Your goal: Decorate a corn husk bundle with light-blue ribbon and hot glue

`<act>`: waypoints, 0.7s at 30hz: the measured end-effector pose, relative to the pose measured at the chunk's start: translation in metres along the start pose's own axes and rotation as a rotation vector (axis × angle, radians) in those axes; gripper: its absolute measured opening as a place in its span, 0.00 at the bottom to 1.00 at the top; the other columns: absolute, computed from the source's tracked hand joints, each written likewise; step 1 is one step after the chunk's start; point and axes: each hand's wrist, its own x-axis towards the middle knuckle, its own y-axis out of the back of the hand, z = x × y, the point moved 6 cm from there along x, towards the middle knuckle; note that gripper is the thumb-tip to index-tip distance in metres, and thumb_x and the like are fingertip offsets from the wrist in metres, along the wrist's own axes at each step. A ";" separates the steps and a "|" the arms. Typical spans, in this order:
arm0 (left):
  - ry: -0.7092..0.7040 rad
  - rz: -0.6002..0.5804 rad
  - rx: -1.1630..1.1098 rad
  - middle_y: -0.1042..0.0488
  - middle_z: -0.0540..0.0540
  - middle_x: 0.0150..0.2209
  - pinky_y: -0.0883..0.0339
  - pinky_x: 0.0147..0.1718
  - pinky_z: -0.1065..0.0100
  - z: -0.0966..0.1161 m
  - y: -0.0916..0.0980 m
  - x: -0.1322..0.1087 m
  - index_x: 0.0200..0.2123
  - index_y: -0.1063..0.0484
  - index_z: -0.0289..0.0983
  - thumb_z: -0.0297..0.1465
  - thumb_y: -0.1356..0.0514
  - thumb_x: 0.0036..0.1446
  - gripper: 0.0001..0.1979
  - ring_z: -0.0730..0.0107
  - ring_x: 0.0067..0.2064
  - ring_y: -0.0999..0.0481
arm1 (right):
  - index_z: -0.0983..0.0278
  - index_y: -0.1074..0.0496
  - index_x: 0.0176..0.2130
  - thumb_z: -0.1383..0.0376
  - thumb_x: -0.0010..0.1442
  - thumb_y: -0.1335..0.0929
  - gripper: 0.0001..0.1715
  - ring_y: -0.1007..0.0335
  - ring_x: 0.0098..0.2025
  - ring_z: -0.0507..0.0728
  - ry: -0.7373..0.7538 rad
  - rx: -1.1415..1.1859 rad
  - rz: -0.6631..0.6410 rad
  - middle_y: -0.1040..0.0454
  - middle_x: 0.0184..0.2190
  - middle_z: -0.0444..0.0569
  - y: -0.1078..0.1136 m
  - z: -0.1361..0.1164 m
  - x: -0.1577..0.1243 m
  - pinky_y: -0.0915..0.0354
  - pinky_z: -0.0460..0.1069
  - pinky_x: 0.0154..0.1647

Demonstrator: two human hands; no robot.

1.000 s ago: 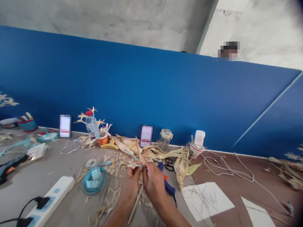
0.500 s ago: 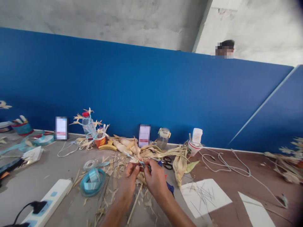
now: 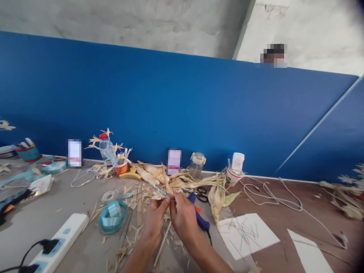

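Observation:
Near the middle of the table my left hand (image 3: 155, 218) and my right hand (image 3: 183, 212) meet, fingers pinched together on a thin blue-wrapped stem (image 3: 159, 190). The stem slants up and to the left from the fingertips, toward pale dried husks (image 3: 149, 175). Scraps of husk lie under and around both hands. A blue glue gun (image 3: 201, 219) lies just right of my right hand, with black-handled scissors (image 3: 201, 194) behind it.
Blue ribbon rolls (image 3: 113, 217) and a white power strip (image 3: 61, 242) are on the left. Thin sticks lie on white paper (image 3: 247, 235) at right. Phones, cups and a clear jar (image 3: 196, 165) stand before a blue partition (image 3: 159, 102). A person's head shows above it.
My right hand has shifted slightly left, its fingers closing in on my left fingertips. More of the blue stem and the glue gun now shows.

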 end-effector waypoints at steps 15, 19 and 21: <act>-0.049 0.034 -0.065 0.25 0.49 0.26 0.36 0.34 0.69 0.008 0.003 -0.002 0.28 0.26 0.35 0.32 0.34 0.40 0.09 0.70 0.30 0.28 | 0.63 0.33 0.29 0.71 0.52 0.39 0.08 0.27 0.32 0.56 -0.156 0.239 -0.045 0.23 0.31 0.50 0.002 0.001 0.005 0.36 0.47 0.34; -0.034 0.007 -0.091 0.25 0.50 0.25 0.37 0.34 0.70 0.010 0.001 -0.002 0.27 0.26 0.35 0.33 0.34 0.39 0.10 0.71 0.29 0.28 | 0.63 0.33 0.27 0.72 0.50 0.39 0.07 0.28 0.32 0.55 -0.202 0.310 -0.071 0.24 0.30 0.48 0.004 0.002 0.007 0.36 0.47 0.34; -0.008 -0.029 -0.111 0.25 0.49 0.25 0.37 0.33 0.70 0.011 -0.002 -0.002 0.26 0.27 0.35 0.34 0.34 0.39 0.10 0.70 0.30 0.28 | 0.64 0.32 0.26 0.71 0.50 0.39 0.07 0.30 0.29 0.54 -0.233 0.328 -0.103 0.25 0.26 0.47 0.002 0.005 0.008 0.37 0.46 0.32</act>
